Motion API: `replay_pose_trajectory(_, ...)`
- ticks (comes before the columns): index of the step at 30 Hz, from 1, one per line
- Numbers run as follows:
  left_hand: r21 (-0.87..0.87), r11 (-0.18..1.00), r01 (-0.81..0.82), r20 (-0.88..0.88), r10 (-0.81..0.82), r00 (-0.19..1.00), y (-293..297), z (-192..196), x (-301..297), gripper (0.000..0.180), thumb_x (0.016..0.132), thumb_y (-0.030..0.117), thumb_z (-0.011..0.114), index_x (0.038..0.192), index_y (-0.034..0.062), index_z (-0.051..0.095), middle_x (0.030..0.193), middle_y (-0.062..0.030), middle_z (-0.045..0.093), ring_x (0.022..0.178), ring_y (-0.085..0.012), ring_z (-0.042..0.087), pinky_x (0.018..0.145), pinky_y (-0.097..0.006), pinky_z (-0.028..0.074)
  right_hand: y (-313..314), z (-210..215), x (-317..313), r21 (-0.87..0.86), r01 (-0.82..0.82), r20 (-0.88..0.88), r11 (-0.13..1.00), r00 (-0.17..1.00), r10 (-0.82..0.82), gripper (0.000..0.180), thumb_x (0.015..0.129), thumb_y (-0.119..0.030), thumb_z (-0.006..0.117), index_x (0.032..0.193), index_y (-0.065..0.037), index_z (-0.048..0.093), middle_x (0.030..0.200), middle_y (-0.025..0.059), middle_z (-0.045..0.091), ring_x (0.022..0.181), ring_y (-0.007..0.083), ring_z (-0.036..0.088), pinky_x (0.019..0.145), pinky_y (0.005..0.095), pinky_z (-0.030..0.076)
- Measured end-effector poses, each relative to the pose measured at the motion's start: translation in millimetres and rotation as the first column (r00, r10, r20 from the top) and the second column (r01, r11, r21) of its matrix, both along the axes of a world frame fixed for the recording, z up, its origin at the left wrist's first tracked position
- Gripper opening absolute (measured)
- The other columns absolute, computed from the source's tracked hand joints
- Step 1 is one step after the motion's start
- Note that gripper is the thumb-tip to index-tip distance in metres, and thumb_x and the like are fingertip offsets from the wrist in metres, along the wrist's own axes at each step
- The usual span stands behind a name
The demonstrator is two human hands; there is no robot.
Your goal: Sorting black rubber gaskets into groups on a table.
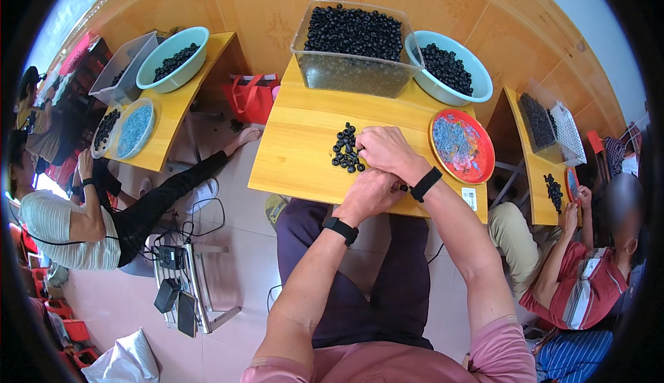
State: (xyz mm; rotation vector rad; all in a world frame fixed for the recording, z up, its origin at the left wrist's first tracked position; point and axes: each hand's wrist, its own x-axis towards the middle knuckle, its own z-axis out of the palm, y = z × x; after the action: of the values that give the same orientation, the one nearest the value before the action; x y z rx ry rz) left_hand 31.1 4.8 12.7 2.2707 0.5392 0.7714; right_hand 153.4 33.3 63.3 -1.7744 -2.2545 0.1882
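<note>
A loose pile of small round black pieces (346, 151), some with a hole in the middle, lies on the yellow table (297, 154). My right hand (389, 153) reaches across to the pile's right edge. Its fingers are bent together at the pieces, and what they pinch is hidden. Just below, my left hand (373, 190) rests by the table's near edge with its fingers closed. A small black piece (403, 188) shows at its fingertips. The two hands overlap near the wrists. To their right is a red patterned tray (477, 161) holding many tiny bluish clear parts.
Behind the pile stand a clear plastic bin (353, 75) and a pale green basin (477, 92), both holding black pieces. Other people work at yellow tables on the left (197, 71) and right (543, 199). A metal stool (207, 293) with devices and cables stands left of my legs.
</note>
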Motion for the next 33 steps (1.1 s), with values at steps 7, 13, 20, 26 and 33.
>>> replay_pose_trajectory(7, -0.234, 0.972, -0.018, -0.029, 0.011, 1.0, -2, 15, -3, 0.018, 0.083, 0.016, 0.073, 0.097, 0.0059, 0.07, 0.086, -0.0125, 0.073, 0.082, -0.0313, 0.07, 0.074, -0.041, 0.056, -37, 20, 32, 0.092, 0.218, -0.317, 0.972, 0.931, -0.179, 0.013, 0.081, -0.011, 0.069, 0.09, -0.001, 0.071, 0.081, 0.012, 0.073, 0.073, 0.0255, 0.071, 0.067, 0.0354, 0.056)
replay_pose_trajectory(13, -0.327, 0.942, -0.078, 0.082, 0.111, 0.99, 2, 8, -4, 0.02, 0.084, 0.014, 0.078, 0.098, 0.0022, 0.071, 0.078, -0.0083, 0.071, 0.064, -0.0124, 0.063, 0.064, -0.028, 0.053, -88, 18, 44, 0.032, 0.383, -0.492, 0.923, 0.81, -0.319, 0.014, 0.084, -0.01, 0.07, 0.093, 0.001, 0.069, 0.082, 0.0171, 0.073, 0.074, 0.0275, 0.073, 0.068, 0.0356, 0.058)
replay_pose_trajectory(20, -0.453, 0.889, -0.066, 0.068, 0.109, 0.992, 4, 8, -4, 0.025, 0.083, 0.015, 0.078, 0.1, 0.0005, 0.068, 0.087, -0.0123, 0.074, 0.069, -0.0149, 0.068, 0.069, -0.029, 0.056, -110, -16, 40, 0.009, 0.373, -0.576, 0.928, 0.76, -0.3, 0.013, 0.085, -0.005, 0.068, 0.096, 0.002, 0.068, 0.085, 0.0186, 0.071, 0.077, 0.0315, 0.071, 0.069, 0.0379, 0.056)
replay_pose_trajectory(26, -0.465, 0.882, -0.072, 0.034, 0.1, 0.994, 4, 8, -2, 0.025, 0.084, 0.016, 0.079, 0.1, 0.0003, 0.068, 0.088, -0.0106, 0.075, 0.067, -0.0128, 0.065, 0.067, -0.028, 0.054, -113, -16, 36, 0.156, 0.316, -0.523, 0.936, 0.83, -0.193, 0.015, 0.083, -0.002, 0.067, 0.098, 0.001, 0.068, 0.088, 0.0181, 0.07, 0.079, 0.033, 0.069, 0.068, 0.0392, 0.054)
replay_pose_trajectory(33, -0.461, 0.883, -0.083, 0.04, 0.115, 0.993, 3, 7, -1, 0.024, 0.085, 0.015, 0.078, 0.1, -0.0006, 0.068, 0.086, -0.0113, 0.074, 0.069, -0.0128, 0.066, 0.067, -0.028, 0.055, -120, -19, 36, 0.034, 0.398, -0.59, 0.917, 0.748, -0.303, 0.014, 0.085, -0.002, 0.066, 0.099, 0.0, 0.066, 0.085, 0.019, 0.07, 0.08, 0.0312, 0.071, 0.068, 0.0386, 0.056)
